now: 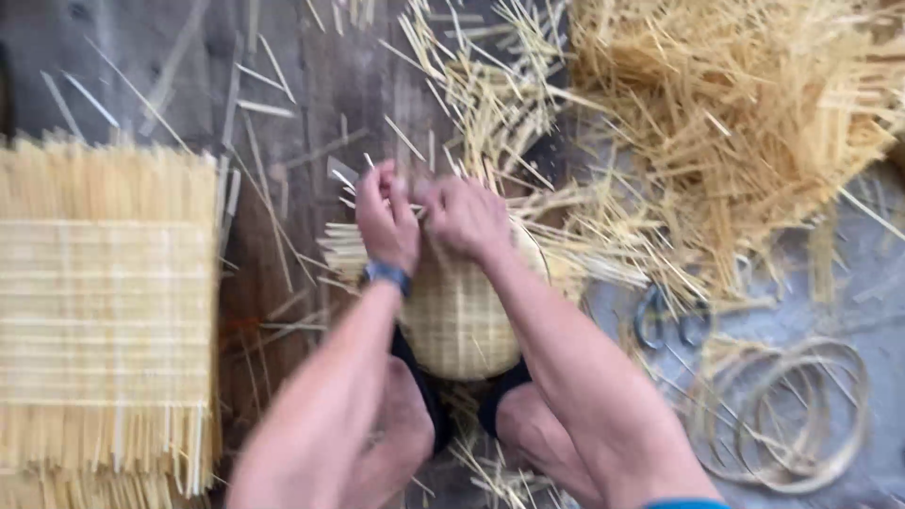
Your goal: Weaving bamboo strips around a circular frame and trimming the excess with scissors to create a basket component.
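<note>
A round woven bamboo basket [455, 316] lies bottom-up between my knees on the floor. My left hand [385, 221] grips the loose strips at its far rim, with a blue band on the wrist. My right hand [467, 217] pinches the same strips right beside it; the fingers of both are closed on the thin bamboo strips [344, 247] that stick out from the basket's edge. The frame is blurred, so the fingertips are hard to make out.
A stack of flat woven bamboo mats [104, 302] lies at the left. A big heap of cut bamboo slivers [735, 113] fills the top right. Scissors [671, 320] and coiled bamboo hoops [792, 415] lie at the right on grey ground.
</note>
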